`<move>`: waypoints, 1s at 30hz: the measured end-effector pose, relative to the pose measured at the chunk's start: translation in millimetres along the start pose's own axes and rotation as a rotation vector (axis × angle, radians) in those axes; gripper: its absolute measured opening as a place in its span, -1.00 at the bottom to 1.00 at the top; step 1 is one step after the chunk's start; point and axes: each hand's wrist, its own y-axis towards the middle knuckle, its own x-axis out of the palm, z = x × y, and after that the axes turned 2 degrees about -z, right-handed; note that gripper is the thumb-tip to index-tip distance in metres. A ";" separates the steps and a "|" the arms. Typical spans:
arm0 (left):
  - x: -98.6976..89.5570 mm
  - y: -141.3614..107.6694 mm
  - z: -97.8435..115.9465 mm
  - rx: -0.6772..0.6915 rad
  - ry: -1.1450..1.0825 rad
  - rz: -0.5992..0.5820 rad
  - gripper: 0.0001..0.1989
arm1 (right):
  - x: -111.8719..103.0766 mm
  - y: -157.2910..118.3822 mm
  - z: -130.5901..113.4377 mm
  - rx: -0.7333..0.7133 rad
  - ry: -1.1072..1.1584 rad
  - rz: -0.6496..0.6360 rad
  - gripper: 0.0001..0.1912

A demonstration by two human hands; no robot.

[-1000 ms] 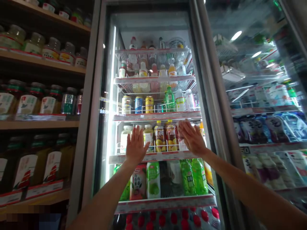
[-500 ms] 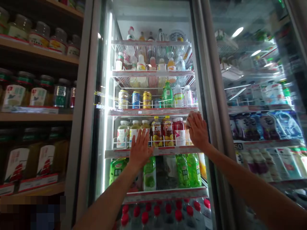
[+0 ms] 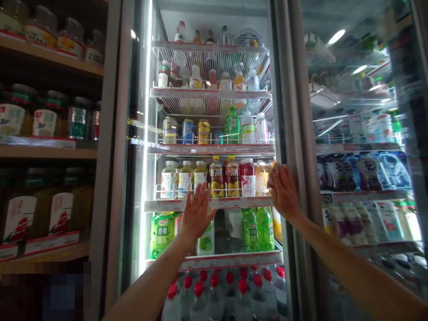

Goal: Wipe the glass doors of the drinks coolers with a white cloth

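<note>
In the head view, my left hand (image 3: 198, 213) lies against the glass door (image 3: 214, 18) of a lit drinks fridge, fingers stretched upward and slightly apart. It holds nothing. Behind it are a shelf edge and bottles. Near the door's right edge, my right hand (image 3: 283, 191) presses on the glass with a crumpled pale cloth (image 3: 271, 182) under its palm and fingers. Most of that cloth is hidden by the hand. Juice bottles (image 3: 261, 174) stand on the shelf beyond it, inside the glass.
Metal door frames (image 3: 294, 111) run upright at right, with a second glass-fronted fridge (image 3: 361, 196) beyond. Wooden shelves (image 3: 50, 151) of jars are at left. Inside the fridge are cans (image 3: 203, 131), green bottles (image 3: 250, 232) and red-capped bottles (image 3: 214, 281). A blurred patch covers the lower left corner.
My right hand has slid with the cloth a little down and right, towards the door's edge. The left hand stays flat on the glass. The view has shifted slightly.
</note>
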 end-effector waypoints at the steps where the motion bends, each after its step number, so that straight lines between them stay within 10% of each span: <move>1: -0.8 -3.7 0.3 -0.001 0.002 -0.007 -0.37 | -2.0 -21.9 -3.4 -0.021 0.014 -0.023 -0.30; 5: -2.3 -15.9 -2.4 0.002 -0.017 -0.047 -0.41 | -5.9 -74.5 -9.4 -0.087 0.031 -0.119 -0.28; 11: -1.6 -21.3 -2.6 -0.023 -0.047 -0.049 -0.43 | -0.6 -11.4 -23.3 -0.016 0.041 -0.033 -0.29; 17: -3.4 -31.6 -16.2 -0.029 0.002 0.009 -0.41 | 0.3 -30.8 -70.7 -0.469 0.125 -0.272 -0.32; 23: -4.1 -39.8 -29.4 -0.098 0.026 0.026 -0.42 | 8.0 14.7 -84.4 -0.105 0.081 -0.075 -0.41; 30: -3.1 -56.9 -35.8 -0.049 0.081 0.026 -0.44 | 1.4 -19.1 -117.7 -0.634 0.103 -0.293 -0.40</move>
